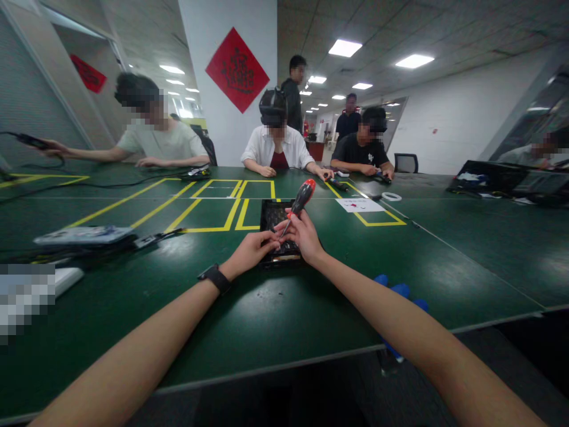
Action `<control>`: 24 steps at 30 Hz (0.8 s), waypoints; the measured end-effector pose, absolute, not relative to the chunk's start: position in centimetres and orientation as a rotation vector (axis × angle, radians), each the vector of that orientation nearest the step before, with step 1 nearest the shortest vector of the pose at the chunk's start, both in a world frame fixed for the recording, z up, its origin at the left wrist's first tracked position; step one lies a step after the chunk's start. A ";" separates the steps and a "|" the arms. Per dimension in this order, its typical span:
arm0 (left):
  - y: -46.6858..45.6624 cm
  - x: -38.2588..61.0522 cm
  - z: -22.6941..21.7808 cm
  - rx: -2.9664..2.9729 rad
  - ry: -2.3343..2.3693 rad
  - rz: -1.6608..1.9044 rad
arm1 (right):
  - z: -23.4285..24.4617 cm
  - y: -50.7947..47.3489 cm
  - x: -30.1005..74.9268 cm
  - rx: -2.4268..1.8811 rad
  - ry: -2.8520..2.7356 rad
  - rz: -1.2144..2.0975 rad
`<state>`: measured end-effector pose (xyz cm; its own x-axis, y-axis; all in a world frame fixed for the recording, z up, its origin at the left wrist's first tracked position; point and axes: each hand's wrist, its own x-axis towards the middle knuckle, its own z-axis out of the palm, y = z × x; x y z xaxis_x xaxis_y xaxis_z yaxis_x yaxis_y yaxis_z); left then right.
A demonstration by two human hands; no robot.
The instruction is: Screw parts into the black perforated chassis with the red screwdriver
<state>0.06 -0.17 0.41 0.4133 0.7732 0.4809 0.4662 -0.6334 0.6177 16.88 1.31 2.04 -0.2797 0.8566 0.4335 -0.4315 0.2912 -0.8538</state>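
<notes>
Left: 1 flat pale unit (pixel 86 235) on the tabletop (pixel 249 332). Right of it and a little farther, yellow tape lines (pixel 207 230).

Left hand (pixel 256 248), black strap (pixel 216 279) at the wrist: fingers bent in over the left part of the black case (pixel 268 214), tips close to the lower end of the screwdriver (pixel 304 197). Whether they pinch a small part: cannot tell.

Case lies flat at mid-scene, long axis running near to far; interior dark, detail unclear.

Step in hand (judgement): screwdriver work, or aligning a small fastener at the tip. Next move seems to call for a steady tip and a turn of the handle, left fingers guarding the spot.

Screwdriver is above the case, between the 2 hands. Long axis tilted: red-and-black handle up, far and right; shaft down, near and left. Tip contact unclear.

Right hand (pixel 306 240) grasps the screwdriver in its fingers, low on the handle.

Farther right: 1 white sheet (pixel 362 205), 1 white ring (pixel 392 196).
</notes>
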 end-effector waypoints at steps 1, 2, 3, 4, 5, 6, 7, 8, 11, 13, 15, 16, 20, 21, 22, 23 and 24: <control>-0.2 0.1 0.4 2.288 1.062 1.064 | 2.0 1.3 16.9 -0.442 -1.327 1.329; -0.2 0.1 0.4 2.289 1.062 1.050 | 2.0 1.3 16.9 -0.442 -1.324 1.331; -0.2 0.1 0.4 2.286 1.061 1.041 | 2.0 1.4 16.9 -0.440 -1.323 1.333; -0.2 0.1 0.4 2.281 1.058 1.038 | 2.0 1.4 16.9 -0.438 -1.321 1.333; -0.1 0.1 0.3 2.275 1.057 1.043 | 2.0 1.4 16.9 -0.436 -1.319 1.333; -0.1 0.1 0.2 2.271 1.062 1.053 | 2.0 1.3 16.9 -0.435 -1.318 1.332; -0.1 0.1 0.2 2.269 1.077 1.069 | 2.0 1.3 16.9 -0.433 -1.318 1.332; -0.1 0.1 0.1 2.267 1.101 1.088 | 2.0 1.3 16.9 -0.430 -1.320 1.331; 0.0 0.2 0.0 2.271 1.179 1.112 | 2.1 1.1 16.9 -0.427 -1.341 1.331; 0.1 0.1 0.1 2.291 1.186 1.092 | 2.1 1.1 16.9 -0.433 -1.353 1.331; 0.1 0.0 0.2 2.332 1.149 1.083 | 2.1 1.1 16.9 -0.439 -1.349 1.339; 0.1 0.0 0.3 2.358 1.125 1.083 | 2.1 1.2 16.9 -0.441 -1.337 1.350; 0.0 0.0 0.7 2.433 1.083 1.053 | 2.2 1.3 17.0 -0.454 -1.237 1.430; -0.1 0.1 0.7 2.438 1.089 1.058 | 2.2 1.4 17.0 -0.455 -1.209 1.442; -0.2 0.2 0.7 2.437 1.105 1.085 | 2.3 1.4 17.0 -0.456 -1.186 1.443; -0.2 0.3 0.7 2.431 1.130 1.132 | 2.4 1.5 17.0 -0.461 -1.167 1.435; -0.3 0.4 0.6 2.419 1.162 1.192 | 2.5 1.6 17.1 -0.469 -1.152 1.414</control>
<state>0.36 -0.30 0.58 0.3638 0.7278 0.5814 0.5626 -0.6691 0.4856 17.14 1.63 2.53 -0.2264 0.9138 0.3373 -0.5152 0.1815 -0.8376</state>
